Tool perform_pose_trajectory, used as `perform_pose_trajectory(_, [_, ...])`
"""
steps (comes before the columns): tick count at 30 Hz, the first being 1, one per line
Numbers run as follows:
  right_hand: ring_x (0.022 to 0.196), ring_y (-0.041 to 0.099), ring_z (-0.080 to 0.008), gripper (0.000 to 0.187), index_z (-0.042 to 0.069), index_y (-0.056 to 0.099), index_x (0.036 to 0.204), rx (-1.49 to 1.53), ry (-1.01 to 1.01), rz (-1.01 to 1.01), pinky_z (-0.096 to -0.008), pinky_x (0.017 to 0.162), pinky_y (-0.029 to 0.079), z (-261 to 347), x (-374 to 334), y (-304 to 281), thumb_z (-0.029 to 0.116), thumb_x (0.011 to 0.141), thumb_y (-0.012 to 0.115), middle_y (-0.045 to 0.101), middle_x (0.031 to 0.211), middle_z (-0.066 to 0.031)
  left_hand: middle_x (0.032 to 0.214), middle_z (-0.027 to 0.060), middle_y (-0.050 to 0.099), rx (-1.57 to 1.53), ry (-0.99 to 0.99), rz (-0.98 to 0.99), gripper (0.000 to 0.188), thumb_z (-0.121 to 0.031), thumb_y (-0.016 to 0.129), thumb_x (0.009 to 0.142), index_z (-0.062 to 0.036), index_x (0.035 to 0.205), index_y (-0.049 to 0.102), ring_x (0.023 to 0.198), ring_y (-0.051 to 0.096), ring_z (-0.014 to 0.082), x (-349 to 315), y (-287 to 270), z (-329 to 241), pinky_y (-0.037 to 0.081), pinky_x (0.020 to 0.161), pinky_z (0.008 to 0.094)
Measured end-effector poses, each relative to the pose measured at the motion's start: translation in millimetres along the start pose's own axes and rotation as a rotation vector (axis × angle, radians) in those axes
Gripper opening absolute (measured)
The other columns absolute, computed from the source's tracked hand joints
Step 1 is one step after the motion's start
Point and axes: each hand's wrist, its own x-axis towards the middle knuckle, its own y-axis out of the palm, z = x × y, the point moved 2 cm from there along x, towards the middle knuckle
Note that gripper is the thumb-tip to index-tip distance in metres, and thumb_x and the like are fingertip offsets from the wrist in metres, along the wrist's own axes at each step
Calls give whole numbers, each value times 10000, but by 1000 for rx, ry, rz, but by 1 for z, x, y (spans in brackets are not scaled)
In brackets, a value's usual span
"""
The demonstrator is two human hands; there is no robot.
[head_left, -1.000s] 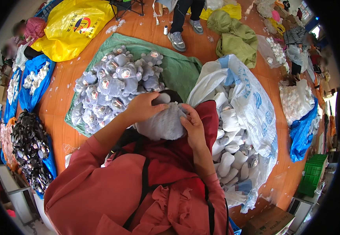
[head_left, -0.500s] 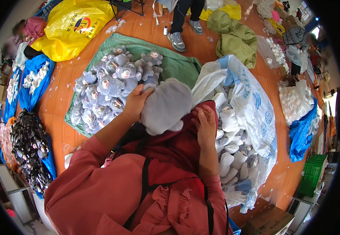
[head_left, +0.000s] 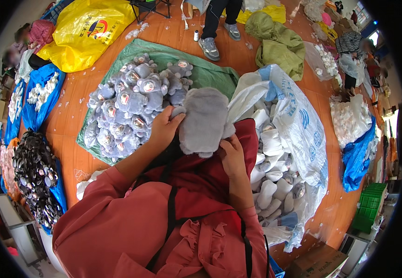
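Note:
A grey plush toy body (head_left: 204, 121) hangs upright above my lap, its plain furry side facing me. My left hand (head_left: 165, 124) pinches a small limb at its left edge. Closed on the lower right limb is my right hand (head_left: 232, 150). Just beyond my left hand lies a heap of grey plush toys (head_left: 131, 99) with small printed faces, piled on a green sheet (head_left: 210, 74). To the right of my right hand, an open white woven sack (head_left: 303, 125) holds many pale grey and white stuffed pieces (head_left: 271, 141).
A yellow bag (head_left: 82, 37) lies far left. Black plush pieces (head_left: 35, 178) spill from blue sacking at left. Someone's shoes (head_left: 209, 48) stand beyond the sheet, beside a thread spool (head_left: 196, 35). An olive sack (head_left: 280, 51), green crate (head_left: 369, 206) and cardboard box (head_left: 317, 262) sit at right.
The toy has turned more upright and squarely toward me. My right hand, apart from it before, now grips its lower right limb; my left hand has shifted slightly down its left side.

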Motion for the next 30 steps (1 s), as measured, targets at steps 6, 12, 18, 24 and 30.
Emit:
perform_pose_trajectory(6, [1064, 555, -116, 446, -5, 537, 1309, -102, -13, -108, -258, 941, 434, -5, 4, -13, 323, 1008, 562, 602, 1178, -26, 838, 70, 638, -19, 122, -20, 242, -215, 701, 889, -25, 996, 595, 762, 589, 136, -9, 4, 10, 483, 694, 288])
perform_pose_trajectory(12, [960, 564, -90, 398, -3, 628, 1175, -320, -63, -131, -240, 864, 443, -25, 13, -7, 350, 1024, 523, 652, 1047, -6, 916, 89, 649, 39, 84, 3, 268, -222, 663, 924, -29, 1079, 559, 846, 594, 164, -12, 5, -2, 484, 774, 314])
perform_pose_trajectory(18, [629, 296, -22, 399, 109, 497, 710, -339, -274, -296, -226, 530, 250, -4, 2, -1, 351, 1024, 538, 384, 690, 107, 912, 32, 619, -224, 17, -30, 171, -150, 592, 973, -46, 1105, 559, 846, 569, 116, -10, -3, 30, 472, 771, 273])
perform_pose_trajectory(24, [644, 416, -38, 245, 100, 575, 843, -205, -166, -226, -206, 603, 358, -5, 4, -2, 260, 1025, 541, 480, 712, 76, 935, -48, 561, -741, -21, 18, 125, -88, 560, 991, -90, 1116, 570, 859, 528, 49, -12, -4, -16, 451, 746, 209])
perform_pose_trajectory(30, [1271, 455, -186, 593, 73, 407, 1410, -214, -293, 145, -324, 1075, 357, -13, 0, -8, -88, 857, 547, 479, 1394, -67, 995, 25, 615, -841, -92, 195, 153, -129, 564, 994, -103, 1145, 560, 902, 618, 113, -23, -12, -71, 530, 707, 259])
